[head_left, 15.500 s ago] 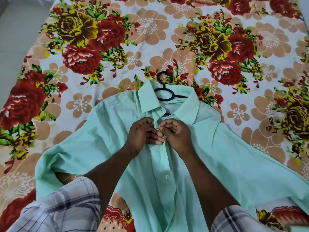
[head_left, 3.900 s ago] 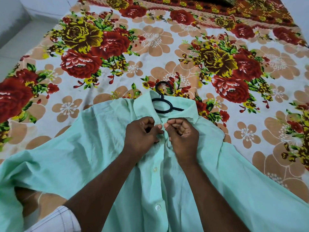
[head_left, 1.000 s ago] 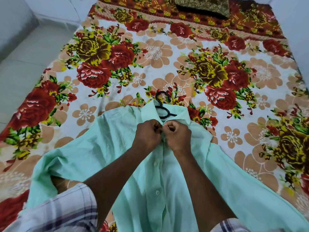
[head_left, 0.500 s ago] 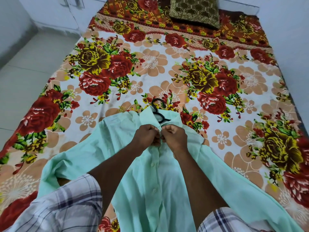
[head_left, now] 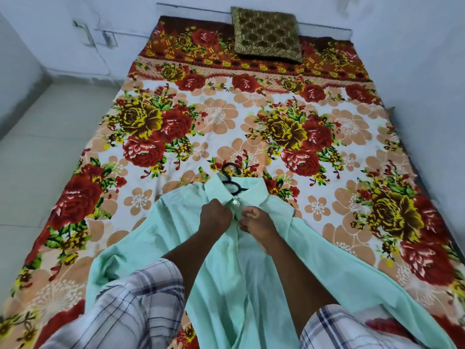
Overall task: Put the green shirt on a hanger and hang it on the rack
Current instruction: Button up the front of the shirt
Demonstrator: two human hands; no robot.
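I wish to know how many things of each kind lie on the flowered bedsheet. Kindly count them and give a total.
green shirt: 1
black hanger: 1
cushion: 1
Total: 3

Worn: short-sleeved checked shirt, pale grey-white cloth with crossing navy and grey stripes. Left sleeve (head_left: pixel 141 293) ends well up-arm of left hand (head_left: pixel 216 217). Right sleeve (head_left: pixel 334 326), same check, ends well up-arm of right hand (head_left: pixel 259 222).
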